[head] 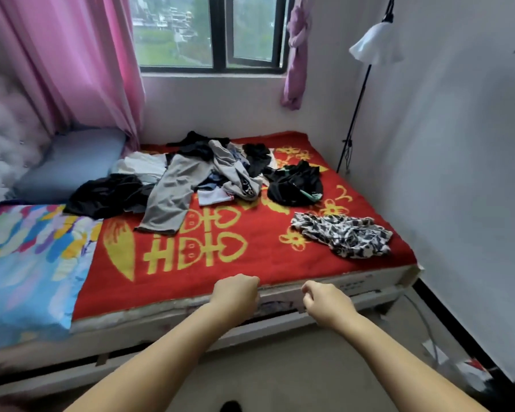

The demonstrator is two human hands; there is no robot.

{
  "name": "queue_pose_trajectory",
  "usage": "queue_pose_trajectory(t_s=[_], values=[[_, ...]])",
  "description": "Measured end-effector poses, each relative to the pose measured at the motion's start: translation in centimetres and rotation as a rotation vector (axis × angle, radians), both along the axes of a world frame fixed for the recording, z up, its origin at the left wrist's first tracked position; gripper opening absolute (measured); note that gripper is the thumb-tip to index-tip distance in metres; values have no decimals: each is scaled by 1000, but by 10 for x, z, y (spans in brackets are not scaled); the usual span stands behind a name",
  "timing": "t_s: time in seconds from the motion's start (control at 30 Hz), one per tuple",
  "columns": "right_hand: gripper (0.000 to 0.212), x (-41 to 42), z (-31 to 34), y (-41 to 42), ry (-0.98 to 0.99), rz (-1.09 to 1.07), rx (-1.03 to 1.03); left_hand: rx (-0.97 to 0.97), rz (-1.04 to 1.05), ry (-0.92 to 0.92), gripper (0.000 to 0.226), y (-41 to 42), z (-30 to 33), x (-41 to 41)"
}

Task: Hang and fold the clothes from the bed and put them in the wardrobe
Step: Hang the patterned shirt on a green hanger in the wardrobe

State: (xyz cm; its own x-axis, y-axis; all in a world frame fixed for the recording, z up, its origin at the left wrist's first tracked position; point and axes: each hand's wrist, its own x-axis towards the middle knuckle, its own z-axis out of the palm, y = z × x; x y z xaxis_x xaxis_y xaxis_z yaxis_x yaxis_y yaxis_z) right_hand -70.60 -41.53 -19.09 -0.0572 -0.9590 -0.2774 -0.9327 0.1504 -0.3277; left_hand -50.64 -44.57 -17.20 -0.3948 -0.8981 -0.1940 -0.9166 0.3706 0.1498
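A pile of clothes [197,176] sprawls across the far half of the bed [250,263], a patterned garment [342,234] lying apart to its right. At the near edge, the left hand [235,292] and right hand [324,303] hover with fingers curled, holding nothing. The sensible start is probably the nearest single garment, lifted clear by its shoulders or waistband before folding.

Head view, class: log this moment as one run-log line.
stage: start | left hand: curled, empty | right hand: curled, empty | clothes pile: unsorted on bed | patterned garment: lying apart
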Motion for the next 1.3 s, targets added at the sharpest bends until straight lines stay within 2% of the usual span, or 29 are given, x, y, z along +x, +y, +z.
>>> queue_pose_trajectory(t_s=[0.23,0.47,0.73,0.97,1.17,1.3], values=[[35,-81,-15,-96,23,-158,5,1,-105,18,29,-130,-25,-80],[34,-168,-35,-186,47,-359,92,41,-242,7,30,-257,-40,-167],[34,-268,-94,-236,-29,-467,271,220,-329,-44,29,-318,-96,-271],[34,-392,-151,-315,-88,-424,377,374,-193,-68,29,-389,-160,-379],[35,-494,-210,-373,-98,-429,480,531,-187,-52,29,-422,-233,-489],[38,-534,-272,-403,-199,-542,439,543,-214,-65,50,-423,-299,-529]])
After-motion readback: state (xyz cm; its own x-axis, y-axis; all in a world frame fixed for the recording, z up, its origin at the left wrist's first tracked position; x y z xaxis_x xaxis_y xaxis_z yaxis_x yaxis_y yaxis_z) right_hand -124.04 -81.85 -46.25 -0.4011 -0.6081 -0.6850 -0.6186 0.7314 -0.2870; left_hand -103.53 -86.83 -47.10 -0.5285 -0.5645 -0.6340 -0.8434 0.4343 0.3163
